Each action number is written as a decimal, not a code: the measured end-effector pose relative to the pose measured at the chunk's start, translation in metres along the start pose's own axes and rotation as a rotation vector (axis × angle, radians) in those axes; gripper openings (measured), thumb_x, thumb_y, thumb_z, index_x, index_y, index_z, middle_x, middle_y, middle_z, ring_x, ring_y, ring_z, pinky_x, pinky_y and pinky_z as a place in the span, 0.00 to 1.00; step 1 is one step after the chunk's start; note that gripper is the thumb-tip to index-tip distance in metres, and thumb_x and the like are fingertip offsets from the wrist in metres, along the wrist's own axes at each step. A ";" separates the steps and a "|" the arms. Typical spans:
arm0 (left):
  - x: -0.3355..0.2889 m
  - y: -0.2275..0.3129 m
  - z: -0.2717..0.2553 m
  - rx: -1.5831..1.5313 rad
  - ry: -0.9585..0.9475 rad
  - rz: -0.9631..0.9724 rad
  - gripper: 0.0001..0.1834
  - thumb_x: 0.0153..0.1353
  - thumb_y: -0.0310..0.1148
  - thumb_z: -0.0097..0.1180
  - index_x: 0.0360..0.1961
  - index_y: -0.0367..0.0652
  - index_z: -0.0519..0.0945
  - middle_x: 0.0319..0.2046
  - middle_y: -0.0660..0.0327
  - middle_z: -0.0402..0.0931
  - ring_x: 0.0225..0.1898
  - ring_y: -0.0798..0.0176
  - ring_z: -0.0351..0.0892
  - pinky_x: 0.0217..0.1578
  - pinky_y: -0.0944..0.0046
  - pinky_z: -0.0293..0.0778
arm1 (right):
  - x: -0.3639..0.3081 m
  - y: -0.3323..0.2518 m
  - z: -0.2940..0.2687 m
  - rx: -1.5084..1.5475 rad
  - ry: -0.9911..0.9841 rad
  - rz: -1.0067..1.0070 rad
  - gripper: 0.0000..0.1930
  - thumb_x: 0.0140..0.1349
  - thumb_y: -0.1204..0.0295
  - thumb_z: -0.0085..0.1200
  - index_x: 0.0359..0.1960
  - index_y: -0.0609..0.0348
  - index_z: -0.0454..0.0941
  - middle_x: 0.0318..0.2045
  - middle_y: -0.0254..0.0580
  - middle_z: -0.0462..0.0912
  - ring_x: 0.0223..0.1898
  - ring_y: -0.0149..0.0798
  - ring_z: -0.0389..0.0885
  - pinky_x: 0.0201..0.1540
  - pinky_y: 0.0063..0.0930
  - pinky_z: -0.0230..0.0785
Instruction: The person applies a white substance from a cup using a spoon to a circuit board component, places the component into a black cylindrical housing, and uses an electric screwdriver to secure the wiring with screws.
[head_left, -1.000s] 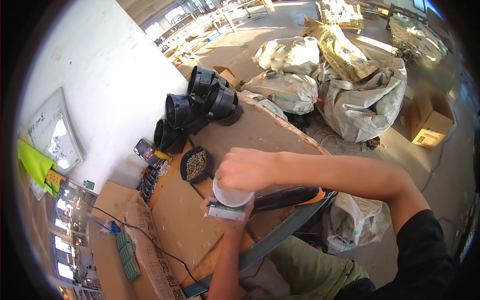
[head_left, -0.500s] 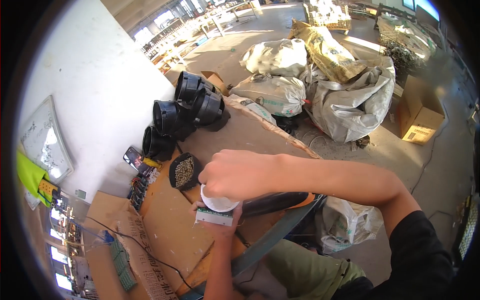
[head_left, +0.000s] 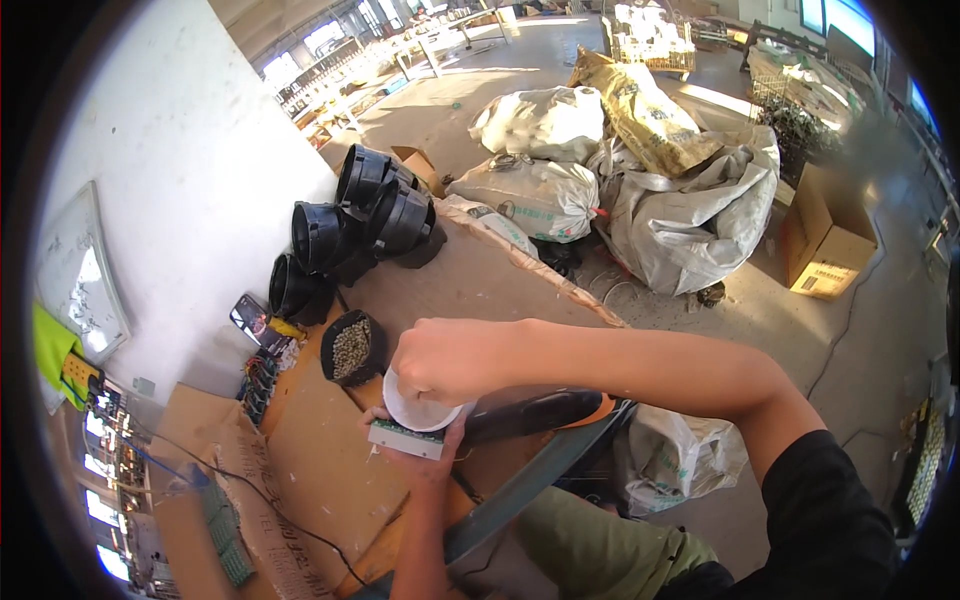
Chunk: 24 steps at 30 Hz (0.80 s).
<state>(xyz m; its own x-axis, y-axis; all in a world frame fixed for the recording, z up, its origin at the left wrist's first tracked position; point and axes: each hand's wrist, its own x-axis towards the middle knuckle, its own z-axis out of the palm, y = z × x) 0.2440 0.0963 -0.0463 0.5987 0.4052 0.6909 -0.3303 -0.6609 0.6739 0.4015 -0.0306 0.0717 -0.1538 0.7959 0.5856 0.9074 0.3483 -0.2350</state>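
My left hand (head_left: 432, 466) is closed around a small green circuit board with a pale metal block (head_left: 407, 441) along its near side. Just above the board is a white cup (head_left: 424, 411), its open mouth facing me; whether the left fingers also hold the cup is hidden. My right hand (head_left: 435, 358) bends over the cup with curled fingers, the fingertips at or inside its mouth. What they pinch, if anything, cannot be made out. Left of the hands stands a black bowl (head_left: 328, 352) of small metallic pieces (head_left: 352, 347).
Black round housings (head_left: 330, 236) are stacked by the white wall. A phone (head_left: 250, 318) lies near them. Right of my hands is a black, orange-ended tool (head_left: 535, 414). An open carton (head_left: 186, 430) stands at the table's left. Large sacks (head_left: 690, 225) and a cardboard box (head_left: 830, 240) sit on the floor.
The surroundings shift slightly left in the picture. My right hand still bends over the cup, and more of the cup's inside shows. The left hand keeps its hold on the board.
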 end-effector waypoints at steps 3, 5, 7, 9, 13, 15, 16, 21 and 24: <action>-0.006 -0.004 0.000 -0.068 0.004 -0.106 0.47 0.41 0.38 0.80 0.53 0.40 0.56 0.49 0.56 0.61 0.51 0.60 0.67 0.53 0.59 0.68 | 0.001 -0.001 -0.004 0.015 -0.129 0.082 0.05 0.42 0.75 0.57 0.19 0.65 0.80 0.19 0.54 0.78 0.25 0.57 0.80 0.28 0.44 0.72; -0.008 0.003 -0.003 -0.077 0.030 -0.123 0.47 0.40 0.37 0.80 0.53 0.41 0.56 0.49 0.55 0.61 0.52 0.61 0.67 0.53 0.59 0.68 | 0.005 -0.011 -0.015 -0.100 -0.137 0.062 0.05 0.45 0.74 0.57 0.20 0.63 0.80 0.22 0.51 0.79 0.28 0.55 0.81 0.30 0.45 0.73; -0.006 0.001 -0.005 -0.005 0.037 -0.076 0.46 0.39 0.35 0.81 0.51 0.43 0.57 0.47 0.54 0.64 0.49 0.61 0.71 0.51 0.59 0.72 | 0.007 -0.026 -0.038 -0.218 -0.119 0.061 0.05 0.45 0.73 0.57 0.21 0.63 0.81 0.24 0.50 0.80 0.28 0.54 0.81 0.29 0.45 0.73; 0.000 0.007 0.004 -0.087 0.055 -0.018 0.47 0.40 0.35 0.80 0.54 0.39 0.58 0.46 0.57 0.66 0.49 0.62 0.70 0.50 0.59 0.70 | 0.009 -0.030 -0.035 -0.322 -0.132 0.065 0.06 0.46 0.73 0.57 0.22 0.63 0.81 0.26 0.49 0.81 0.28 0.53 0.81 0.30 0.45 0.73; 0.005 0.014 0.005 0.013 0.082 -0.020 0.43 0.41 0.38 0.80 0.49 0.40 0.60 0.45 0.56 0.67 0.47 0.62 0.72 0.48 0.59 0.71 | 0.009 -0.016 0.000 -0.320 -0.188 0.098 0.05 0.48 0.74 0.57 0.20 0.63 0.78 0.25 0.48 0.79 0.27 0.53 0.80 0.30 0.44 0.72; 0.007 0.022 -0.002 0.021 0.053 -0.010 0.43 0.41 0.39 0.80 0.48 0.41 0.58 0.45 0.55 0.68 0.48 0.60 0.73 0.46 0.58 0.72 | 0.016 -0.020 -0.007 -0.237 -0.201 0.073 0.06 0.49 0.74 0.58 0.19 0.63 0.77 0.24 0.47 0.78 0.26 0.53 0.79 0.29 0.45 0.71; 0.006 0.020 -0.002 -0.001 0.059 -0.022 0.44 0.41 0.39 0.80 0.48 0.41 0.57 0.45 0.55 0.68 0.48 0.60 0.73 0.46 0.58 0.72 | 0.023 -0.032 -0.020 -0.212 -0.172 0.048 0.05 0.49 0.75 0.58 0.19 0.61 0.77 0.22 0.46 0.76 0.25 0.53 0.78 0.28 0.45 0.69; 0.009 0.015 0.005 -0.091 0.011 -0.034 0.45 0.42 0.37 0.79 0.49 0.41 0.54 0.54 0.52 0.69 0.55 0.60 0.72 0.51 0.59 0.70 | 0.028 -0.037 -0.010 -0.357 -0.189 0.089 0.05 0.47 0.76 0.59 0.18 0.61 0.75 0.20 0.44 0.75 0.24 0.50 0.77 0.27 0.43 0.69; 0.017 0.033 -0.002 -0.087 -0.101 -0.195 0.46 0.42 0.36 0.79 0.48 0.41 0.52 0.58 0.51 0.68 0.56 0.60 0.72 0.55 0.59 0.69 | 0.021 -0.025 0.003 -0.343 -0.244 0.119 0.06 0.47 0.77 0.59 0.17 0.61 0.74 0.19 0.42 0.74 0.23 0.49 0.77 0.25 0.41 0.69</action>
<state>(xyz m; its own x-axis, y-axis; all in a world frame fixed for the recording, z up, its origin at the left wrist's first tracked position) 0.2417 0.0825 -0.0115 0.7262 0.4517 0.5182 -0.2599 -0.5174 0.8153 0.3744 -0.0211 0.0878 -0.0910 0.9284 0.3603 0.9954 0.0952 0.0060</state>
